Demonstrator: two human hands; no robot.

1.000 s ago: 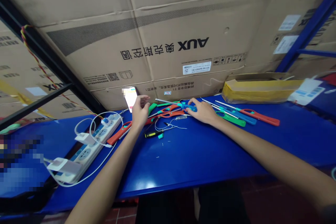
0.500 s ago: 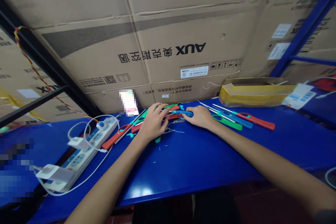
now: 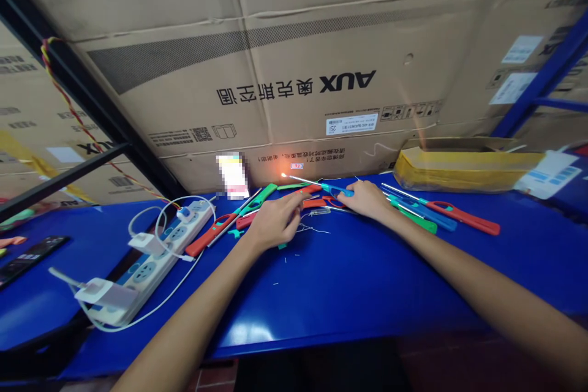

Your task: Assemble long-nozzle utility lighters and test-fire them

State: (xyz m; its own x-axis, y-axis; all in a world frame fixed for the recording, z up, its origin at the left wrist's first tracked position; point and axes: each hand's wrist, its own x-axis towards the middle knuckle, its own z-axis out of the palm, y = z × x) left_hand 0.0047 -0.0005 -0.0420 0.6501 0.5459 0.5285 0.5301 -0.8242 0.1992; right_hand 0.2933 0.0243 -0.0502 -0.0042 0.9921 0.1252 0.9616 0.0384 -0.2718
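Observation:
My right hand (image 3: 367, 199) is closed around the handle of a blue long-nosed lighter (image 3: 337, 189). Its metal tube points left, and a small orange flame (image 3: 283, 175) burns at the tip, in front of the cardboard. My left hand (image 3: 280, 219) is over the pile of lighters with its fingers bent together; whether anything is between them is hidden. Red and green lighters lie around it, among them a red one (image 3: 209, 236) and a green one (image 3: 261, 197) to its left. Right of my right hand lie a green (image 3: 422, 222), a blue (image 3: 443, 219) and a red lighter (image 3: 478, 218).
A white power strip (image 3: 158, 254) with plugs and cables lies at the left of the blue table (image 3: 349, 294). A lit phone (image 3: 233, 176) leans on the large cardboard box (image 3: 294, 55). A yellow-taped box (image 3: 468, 165) stands back right; a dark phone (image 3: 32, 257) lies far left.
The blue lighter's tube has come away from my left hand and a flame now shows at its tip. My left hand has drawn back slightly. The view has shifted a little.

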